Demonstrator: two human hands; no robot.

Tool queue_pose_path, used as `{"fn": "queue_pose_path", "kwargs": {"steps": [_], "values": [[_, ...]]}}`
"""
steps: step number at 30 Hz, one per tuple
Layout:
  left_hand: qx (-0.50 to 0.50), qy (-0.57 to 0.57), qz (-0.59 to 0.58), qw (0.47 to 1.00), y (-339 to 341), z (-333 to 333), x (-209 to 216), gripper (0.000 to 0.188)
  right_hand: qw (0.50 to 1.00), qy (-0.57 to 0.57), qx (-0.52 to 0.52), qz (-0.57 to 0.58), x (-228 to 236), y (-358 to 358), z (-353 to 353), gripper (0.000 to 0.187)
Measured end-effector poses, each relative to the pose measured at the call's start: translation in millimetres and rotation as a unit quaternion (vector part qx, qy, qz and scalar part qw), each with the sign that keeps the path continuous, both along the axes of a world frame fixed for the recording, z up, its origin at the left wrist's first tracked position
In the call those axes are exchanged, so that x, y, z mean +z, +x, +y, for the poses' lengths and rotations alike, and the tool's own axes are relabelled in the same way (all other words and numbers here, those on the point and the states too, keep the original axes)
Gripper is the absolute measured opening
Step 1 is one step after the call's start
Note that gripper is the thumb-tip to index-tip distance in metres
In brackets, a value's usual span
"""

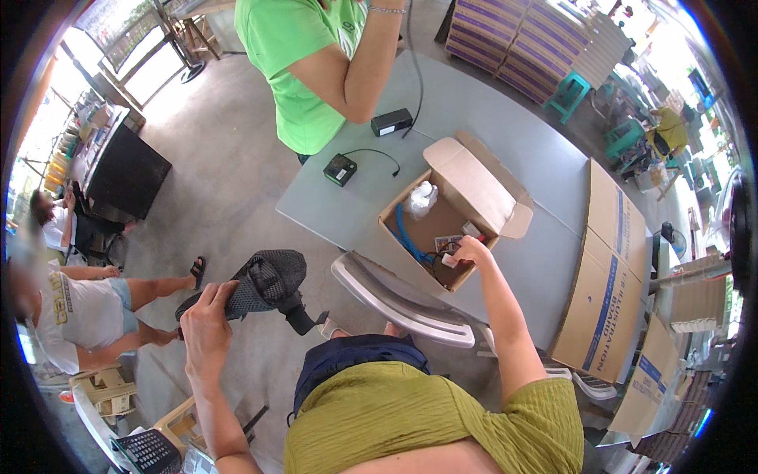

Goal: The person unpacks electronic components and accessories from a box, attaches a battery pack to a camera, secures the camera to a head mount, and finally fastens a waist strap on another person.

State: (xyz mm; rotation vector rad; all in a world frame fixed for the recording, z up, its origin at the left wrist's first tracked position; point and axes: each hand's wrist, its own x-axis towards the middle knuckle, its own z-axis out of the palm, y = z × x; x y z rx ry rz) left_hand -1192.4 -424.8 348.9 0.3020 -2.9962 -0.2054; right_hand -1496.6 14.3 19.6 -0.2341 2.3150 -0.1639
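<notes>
My left hand (207, 322) is closed around the edge of a black mesh item with a strap (272, 283), held up off the table over the floor; its exact kind I cannot make out. My right hand (471, 251) reaches into an open cardboard box (410, 254) on the grey table, fingers pinched together. By its fingertips are a small white piece (448, 260) and dark cables; whether they are gripped is unclear. Also in the box lie a blue cable (407, 231), a crumpled white plastic bag (421, 199) and a red-and-white piece (472, 230).
On the grey table (316, 207) are a black box-shaped device with a cord (340, 169) and a black block (392, 122). Flat cardboard (602, 276) covers its right end. A chair (403, 304) touches the near side. Someone in green (292, 75) stands opposite; others are at left.
</notes>
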Motion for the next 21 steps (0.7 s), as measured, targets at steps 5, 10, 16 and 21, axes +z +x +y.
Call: {"fn": "queue_pose_path", "kwargs": {"steps": [5,10,16,21], "values": [[0.012,0.023,0.01,1.0,9,-11,-6,0.044,0.991,-0.033,-0.066,0.115,27,0,8,0.075],[0.013,0.041,0.003,0.999,11,-11,-7,0.043,0.952,-0.15,-0.115,0.24,48,32,6,0.075],[-0.025,0.044,0.01,0.999,0,-2,-23,0.043,0.954,-0.083,0.043,0.285,57,133,-78,0.082],[-0.054,0.061,0.025,0.996,-13,11,-24,0.042,0.958,-0.065,0.028,0.277,28,139,-35,0.055]]}}
